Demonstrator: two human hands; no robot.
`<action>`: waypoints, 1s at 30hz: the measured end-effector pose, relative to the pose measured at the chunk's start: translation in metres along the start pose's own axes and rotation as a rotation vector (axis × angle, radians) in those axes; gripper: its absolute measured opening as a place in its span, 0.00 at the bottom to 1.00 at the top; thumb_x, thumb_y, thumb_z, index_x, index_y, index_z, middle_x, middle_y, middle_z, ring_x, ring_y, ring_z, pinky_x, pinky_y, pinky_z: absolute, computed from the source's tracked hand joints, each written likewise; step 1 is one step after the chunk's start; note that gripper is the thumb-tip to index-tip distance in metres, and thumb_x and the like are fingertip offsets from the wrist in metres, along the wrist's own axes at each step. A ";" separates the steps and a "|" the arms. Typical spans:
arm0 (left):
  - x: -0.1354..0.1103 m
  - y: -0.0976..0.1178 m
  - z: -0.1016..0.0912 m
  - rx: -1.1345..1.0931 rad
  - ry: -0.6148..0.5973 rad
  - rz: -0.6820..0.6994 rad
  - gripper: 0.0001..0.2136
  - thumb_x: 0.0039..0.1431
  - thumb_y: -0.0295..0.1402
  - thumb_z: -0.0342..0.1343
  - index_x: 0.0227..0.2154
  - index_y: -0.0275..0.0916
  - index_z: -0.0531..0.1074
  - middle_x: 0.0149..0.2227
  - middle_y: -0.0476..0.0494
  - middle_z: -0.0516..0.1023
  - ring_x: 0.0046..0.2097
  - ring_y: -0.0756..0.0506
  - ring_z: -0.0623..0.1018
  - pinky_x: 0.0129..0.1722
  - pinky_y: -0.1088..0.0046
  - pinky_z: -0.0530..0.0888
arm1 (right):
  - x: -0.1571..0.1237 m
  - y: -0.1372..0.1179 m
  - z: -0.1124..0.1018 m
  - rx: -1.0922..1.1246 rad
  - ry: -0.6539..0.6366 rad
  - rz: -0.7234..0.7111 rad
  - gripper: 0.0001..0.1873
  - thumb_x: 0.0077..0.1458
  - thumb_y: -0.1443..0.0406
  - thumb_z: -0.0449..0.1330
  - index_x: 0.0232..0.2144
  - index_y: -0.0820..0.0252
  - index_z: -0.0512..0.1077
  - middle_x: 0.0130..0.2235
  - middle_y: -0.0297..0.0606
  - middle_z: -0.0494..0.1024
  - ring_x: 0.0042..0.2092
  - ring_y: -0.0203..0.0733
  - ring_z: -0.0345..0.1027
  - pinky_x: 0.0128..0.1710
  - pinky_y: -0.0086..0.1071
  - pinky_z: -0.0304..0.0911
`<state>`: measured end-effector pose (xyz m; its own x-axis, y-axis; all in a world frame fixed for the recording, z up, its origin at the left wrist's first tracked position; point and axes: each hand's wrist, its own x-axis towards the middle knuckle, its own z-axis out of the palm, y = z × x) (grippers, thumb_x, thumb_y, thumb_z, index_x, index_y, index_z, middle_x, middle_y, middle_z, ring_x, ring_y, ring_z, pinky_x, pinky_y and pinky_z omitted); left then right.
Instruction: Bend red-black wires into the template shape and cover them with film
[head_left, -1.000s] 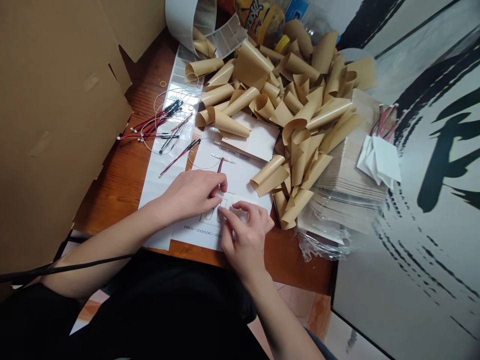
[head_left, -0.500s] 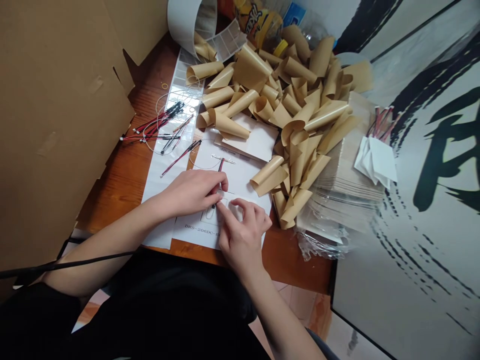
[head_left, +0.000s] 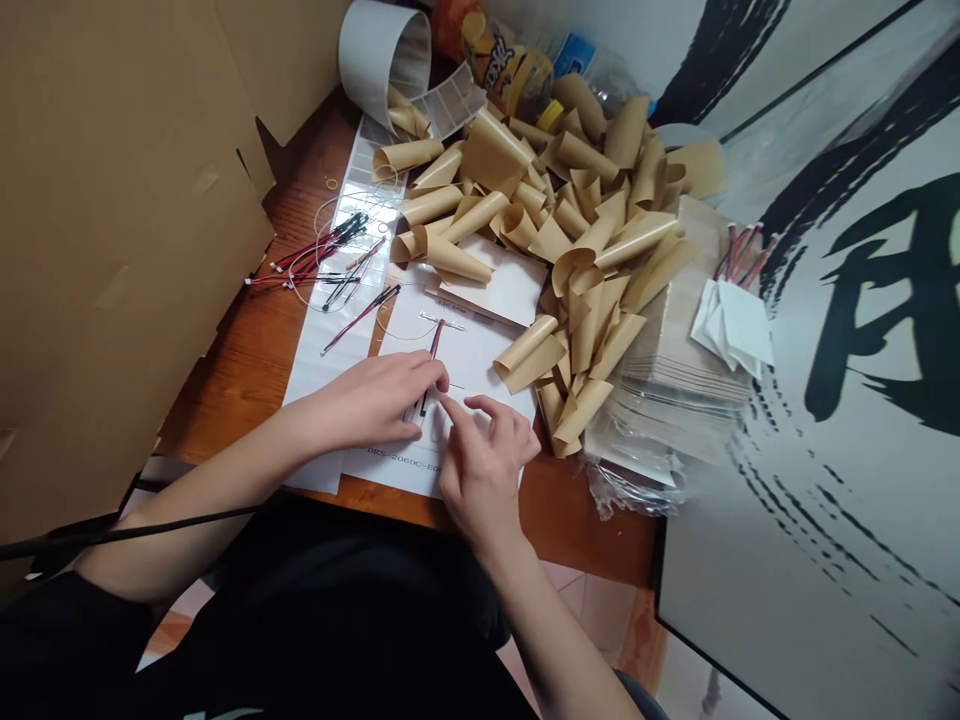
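Observation:
A thin red-and-black wire cable [head_left: 436, 343] lies lengthwise on a printed white sheet [head_left: 480, 355], its upper end at a clear strip. My left hand [head_left: 382, 397] rests over the cable's middle, fingertips on it or right beside it and thumb spread away. Below the fingers the cable's black lower part [head_left: 424, 403] shows against a printed outline. My right hand [head_left: 487, 455] has its index finger stretched to the left fingertips, close to the cable; its other fingers are bent and apart. Whether that fingertip touches the cable is hard to see.
Several similar cables [head_left: 322, 255] lie to the left on a label strip [head_left: 367, 190]. Curled brown paper pieces [head_left: 510, 150] heap behind, beside stacked flat sheets in plastic [head_left: 660, 360]. A cardboard box [head_left: 112, 230] stands left; a bottle [head_left: 517, 80] is at the back.
My left thumb has moved down and away from the index finger, uncovering the cable's lower black part. The right hand has stayed nearly in place. The view has shifted slightly.

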<state>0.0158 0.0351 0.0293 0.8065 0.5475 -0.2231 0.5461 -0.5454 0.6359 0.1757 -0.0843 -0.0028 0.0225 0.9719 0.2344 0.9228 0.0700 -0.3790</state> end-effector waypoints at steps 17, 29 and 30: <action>-0.036 -0.001 0.038 0.310 0.484 0.125 0.06 0.63 0.33 0.61 0.41 0.39 0.75 0.45 0.45 0.81 0.46 0.42 0.76 0.46 0.62 0.64 | -0.001 -0.012 0.005 -0.118 -0.066 0.062 0.24 0.63 0.68 0.52 0.59 0.49 0.70 0.60 0.49 0.67 0.59 0.57 0.56 0.56 0.55 0.48; -0.047 0.009 0.049 0.364 0.562 0.119 0.09 0.69 0.29 0.52 0.42 0.38 0.78 0.47 0.47 0.83 0.45 0.44 0.78 0.47 0.59 0.63 | 0.006 -0.007 0.010 -0.124 -0.025 -0.005 0.21 0.62 0.69 0.55 0.55 0.51 0.74 0.60 0.49 0.69 0.60 0.58 0.56 0.56 0.54 0.49; -0.048 0.010 0.049 0.347 0.564 0.120 0.09 0.69 0.29 0.52 0.42 0.38 0.78 0.47 0.46 0.83 0.46 0.43 0.78 0.47 0.58 0.63 | 0.006 -0.006 0.010 -0.108 -0.009 -0.008 0.20 0.62 0.69 0.55 0.54 0.52 0.74 0.59 0.49 0.69 0.60 0.57 0.57 0.56 0.53 0.49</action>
<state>-0.0064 -0.0273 0.0099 0.6755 0.6670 0.3144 0.5774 -0.7436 0.3371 0.1660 -0.0765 -0.0081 0.0123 0.9733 0.2291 0.9590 0.0534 -0.2783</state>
